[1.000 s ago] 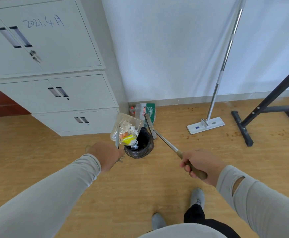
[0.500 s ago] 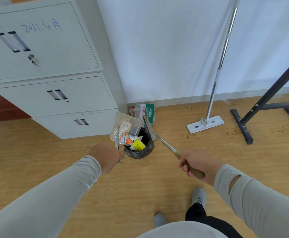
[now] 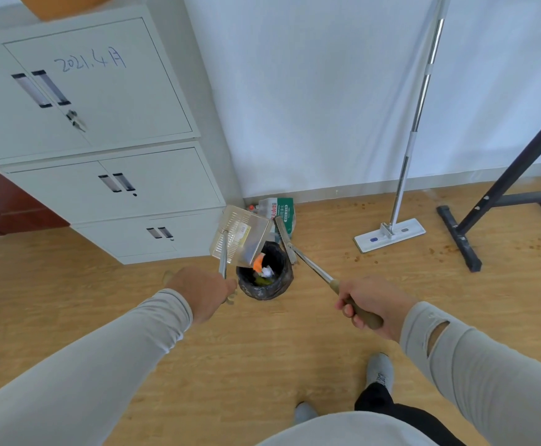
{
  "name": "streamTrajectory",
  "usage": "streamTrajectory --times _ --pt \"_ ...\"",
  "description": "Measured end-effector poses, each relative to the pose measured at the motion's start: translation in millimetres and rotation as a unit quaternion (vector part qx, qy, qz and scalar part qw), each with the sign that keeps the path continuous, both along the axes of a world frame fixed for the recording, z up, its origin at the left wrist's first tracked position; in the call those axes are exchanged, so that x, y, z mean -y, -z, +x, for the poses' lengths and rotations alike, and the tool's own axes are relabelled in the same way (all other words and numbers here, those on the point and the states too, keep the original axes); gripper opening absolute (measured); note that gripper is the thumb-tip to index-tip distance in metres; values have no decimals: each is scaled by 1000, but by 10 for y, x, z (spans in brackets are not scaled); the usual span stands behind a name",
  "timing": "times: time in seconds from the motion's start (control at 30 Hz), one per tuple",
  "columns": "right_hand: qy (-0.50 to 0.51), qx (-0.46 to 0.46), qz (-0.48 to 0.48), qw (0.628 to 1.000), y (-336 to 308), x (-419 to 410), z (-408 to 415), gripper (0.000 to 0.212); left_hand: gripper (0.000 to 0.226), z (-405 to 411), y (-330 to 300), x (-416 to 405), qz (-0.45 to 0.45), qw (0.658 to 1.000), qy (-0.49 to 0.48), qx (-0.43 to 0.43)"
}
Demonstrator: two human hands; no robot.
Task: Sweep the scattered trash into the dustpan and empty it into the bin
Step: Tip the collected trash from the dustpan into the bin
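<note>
My left hand (image 3: 203, 289) grips the handle of a metal dustpan (image 3: 240, 238), which is tilted over a small bin (image 3: 277, 281) lined with a black bag. Orange and white scraps of trash (image 3: 262, 267) lie at the pan's lip and inside the bin. My right hand (image 3: 370, 305) holds the brown grip of a small broom (image 3: 286, 241); its shaft slants up to the left and its head sits just right of the bin's rim.
A grey metal cabinet (image 3: 127, 201) stands left of the bin. A green and white package (image 3: 278, 210) leans in the corner behind it. A flat mop (image 3: 391, 235) rests against the wall, and a black stand (image 3: 468, 243) is at the right. My shoes (image 3: 380, 375) are on the wooden floor.
The dustpan tipped further and most of the trash, including the yellow piece, slid out of it into the bin. Both hands stayed nearly in place.
</note>
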State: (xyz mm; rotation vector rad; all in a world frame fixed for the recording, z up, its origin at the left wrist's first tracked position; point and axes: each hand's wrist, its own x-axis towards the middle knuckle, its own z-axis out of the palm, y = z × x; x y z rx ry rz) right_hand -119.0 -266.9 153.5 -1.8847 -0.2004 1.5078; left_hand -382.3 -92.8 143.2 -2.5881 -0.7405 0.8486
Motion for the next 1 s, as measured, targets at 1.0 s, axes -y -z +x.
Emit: streamTrajectory --times 1.0 --pt "15 -20 2 1000 80 74 -2 17 46 -190 69 277 -24 992 78 -92"
